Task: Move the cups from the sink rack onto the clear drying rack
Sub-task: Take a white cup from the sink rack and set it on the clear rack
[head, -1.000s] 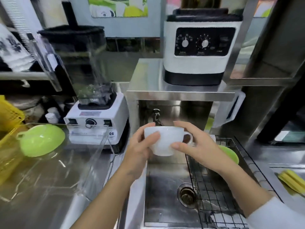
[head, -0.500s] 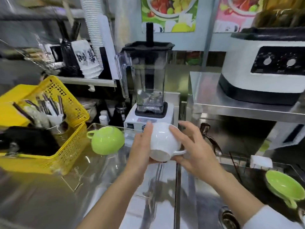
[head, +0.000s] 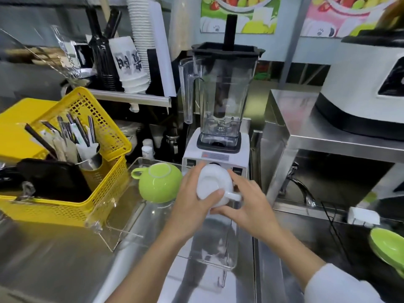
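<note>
A white cup (head: 213, 185) is held upside down, base toward me, between both hands above the clear drying rack (head: 227, 256). My left hand (head: 192, 205) grips its left side, thumb over the rim. My right hand (head: 251, 206) holds the right side by the handle. A green cup (head: 158, 182) sits upside down on the clear rack, just left of the white cup. Another green cup (head: 388, 246) lies in the black wire sink rack (head: 334, 228) at the far right edge.
A blender (head: 218, 119) stands right behind the white cup. A yellow basket (head: 72, 169) with straws and utensils sits left of the clear rack. A steel shelf (head: 328, 136) carrying a white machine rises on the right above the tap (head: 299, 189).
Both hands carried the white cup from over the sink leftward to above the clear rack and turned it from upright to upside down. The view swung left.
</note>
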A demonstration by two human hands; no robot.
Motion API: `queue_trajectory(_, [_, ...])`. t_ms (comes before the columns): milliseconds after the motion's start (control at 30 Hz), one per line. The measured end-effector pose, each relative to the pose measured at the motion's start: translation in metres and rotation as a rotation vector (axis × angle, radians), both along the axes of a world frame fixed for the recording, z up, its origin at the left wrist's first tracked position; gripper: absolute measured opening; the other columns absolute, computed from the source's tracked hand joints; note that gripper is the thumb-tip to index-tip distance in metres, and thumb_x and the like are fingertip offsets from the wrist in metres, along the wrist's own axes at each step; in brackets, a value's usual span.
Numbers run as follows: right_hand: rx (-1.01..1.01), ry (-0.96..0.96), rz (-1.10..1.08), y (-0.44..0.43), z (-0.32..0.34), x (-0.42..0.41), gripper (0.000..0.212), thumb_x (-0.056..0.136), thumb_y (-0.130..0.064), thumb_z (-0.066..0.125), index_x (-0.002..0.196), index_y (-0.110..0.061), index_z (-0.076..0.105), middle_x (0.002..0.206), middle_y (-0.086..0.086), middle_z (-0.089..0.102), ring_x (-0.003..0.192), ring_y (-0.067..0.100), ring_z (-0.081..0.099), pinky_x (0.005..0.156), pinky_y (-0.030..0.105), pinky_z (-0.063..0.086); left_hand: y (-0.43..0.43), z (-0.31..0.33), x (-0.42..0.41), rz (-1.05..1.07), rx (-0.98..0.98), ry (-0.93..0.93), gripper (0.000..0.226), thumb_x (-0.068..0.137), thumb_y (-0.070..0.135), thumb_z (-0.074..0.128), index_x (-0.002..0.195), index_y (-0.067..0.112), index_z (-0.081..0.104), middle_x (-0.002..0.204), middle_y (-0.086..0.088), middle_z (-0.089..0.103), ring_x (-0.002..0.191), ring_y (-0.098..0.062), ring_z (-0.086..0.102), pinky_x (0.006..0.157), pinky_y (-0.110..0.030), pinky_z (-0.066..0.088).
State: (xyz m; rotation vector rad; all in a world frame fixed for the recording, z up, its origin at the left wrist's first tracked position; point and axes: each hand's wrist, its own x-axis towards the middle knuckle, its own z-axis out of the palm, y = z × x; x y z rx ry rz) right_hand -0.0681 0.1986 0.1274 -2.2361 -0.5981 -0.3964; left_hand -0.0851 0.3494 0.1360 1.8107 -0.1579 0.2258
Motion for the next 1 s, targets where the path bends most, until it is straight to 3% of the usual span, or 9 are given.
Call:
queue_trajectory(100, [-0.046, 0.031, -0.018, 0.000, -0.003, 0.010, 0.074, 0.054, -0.075, 0.059, 0.120, -0.045, 0.045, 0.083, -0.034, 0.054, 0.093, -0.016, 0.029, 0.081, 0.022, 0.030, 0.003, -0.011, 0.008, 0.016, 0.042, 0.012, 0.060, 0.077, 0.029, 0.068, 0.125, 0.042, 0.036, 0.131, 0.006, 0.040, 0.115, -0.005, 0.040, 0.087, -0.016, 0.032])
queue_trajectory(233, [-0.247, 0.123, -0.046, -0.002, -0.012, 0.021, 0.074, 0.052, -0.086, 0.045, 0.113, -0.045, 0.050, 0.096, -0.013, 0.053, 0.091, 0.009, 0.020, 0.085, 0.024, 0.022, 0.003, -0.022, 0.017, 0.060, 0.106, 0.053, 0.056, 0.077, 0.038, 0.067, 0.127, 0.033, 0.042, 0.130, 0.006, 0.045, 0.115, -0.010, 0.044, 0.091, -0.025, 0.032])
queue_trajectory(400, [-0.219, 0.196, -0.036, -0.003, -0.013, 0.026, 0.064, 0.058, -0.081, 0.046, 0.111, -0.046, 0.051, 0.097, -0.024, 0.046, 0.085, 0.000, 0.013, 0.089, 0.029, 0.021, 0.002, -0.022, 0.026, 0.054, 0.140, 0.118, 0.055, 0.077, 0.043, 0.065, 0.125, 0.025, 0.046, 0.128, -0.002, 0.052, 0.115, -0.018, 0.050, 0.101, -0.041, 0.039])
queue_trajectory(533, [-0.238, 0.256, -0.030, -0.005, -0.010, 0.031, 0.065, 0.056, -0.081, 0.047, 0.111, -0.046, 0.052, 0.109, -0.020, 0.051, 0.105, 0.008, 0.020, 0.090, 0.027, 0.016, 0.001, -0.020, 0.027, 0.056, 0.145, 0.163, 0.054, 0.073, 0.054, 0.060, 0.119, 0.028, 0.050, 0.120, -0.001, 0.058, 0.108, -0.019, 0.055, 0.096, -0.044, 0.044])
queue_trajectory(600, [-0.247, 0.236, -0.015, -0.005, -0.009, 0.033, 0.061, 0.060, -0.079, 0.048, 0.108, -0.042, 0.054, 0.109, -0.020, 0.055, 0.112, 0.009, 0.033, 0.086, 0.025, 0.013, -0.002, -0.022, 0.026, 0.071, 0.165, 0.152, 0.048, 0.075, 0.053, 0.058, 0.116, 0.027, 0.051, 0.119, 0.000, 0.056, 0.103, -0.014, 0.053, 0.091, -0.034, 0.043])
queue_trajectory(667, [-0.238, 0.222, 0.017, -0.005, -0.008, 0.033, 0.057, 0.064, -0.075, 0.050, 0.109, -0.041, 0.053, 0.105, -0.021, 0.059, 0.110, 0.007, 0.041, 0.081, 0.024, 0.012, -0.005, -0.022, 0.025, 0.115, 0.213, 0.118, 0.043, 0.082, 0.045, 0.058, 0.119, 0.024, 0.049, 0.124, 0.001, 0.048, 0.100, -0.009, 0.047, 0.083, -0.023, 0.034])
queue_trajectory(767, [-0.227, 0.235, 0.055, -0.009, -0.004, 0.032, 0.057, 0.068, -0.069, 0.053, 0.117, -0.040, 0.047, 0.098, -0.025, 0.056, 0.101, 0.002, 0.043, 0.087, 0.027, 0.018, -0.010, -0.020, 0.024, 0.166, 0.299, 0.082, 0.046, 0.083, 0.041, 0.056, 0.123, 0.019, 0.046, 0.129, -0.004, 0.045, 0.111, -0.016, 0.044, 0.088, -0.025, 0.034])
queue_trajectory(867, [-0.175, 0.216, 0.039, -0.020, 0.001, 0.029, 0.075, 0.069, -0.062, 0.053, 0.135, -0.035, 0.029, 0.131, -0.017, 0.047, 0.114, -0.001, 0.032, 0.097, 0.027, 0.019, -0.018, -0.013, 0.019, 0.249, 0.498, 0.007, 0.063, 0.080, 0.051, 0.052, 0.133, 0.021, 0.036, 0.147, -0.008, 0.030, 0.136, -0.023, 0.026, 0.110, -0.037, 0.026])
queue_trajectory(1000, [-0.216, 0.101, 0.015, -0.046, 0.008, 0.024, 0.075, 0.074, -0.045, 0.058, 0.139, -0.029, 0.025, 0.149, -0.007, 0.033, 0.134, 0.010, 0.031, 0.109, 0.034, 0.021, -0.045, -0.001, 0.011, 0.200, 0.589, -0.094, 0.071, 0.080, 0.056, 0.048, 0.140, 0.023, 0.027, 0.154, -0.002, 0.021, 0.140, -0.016, 0.017, 0.114, -0.036, 0.017])
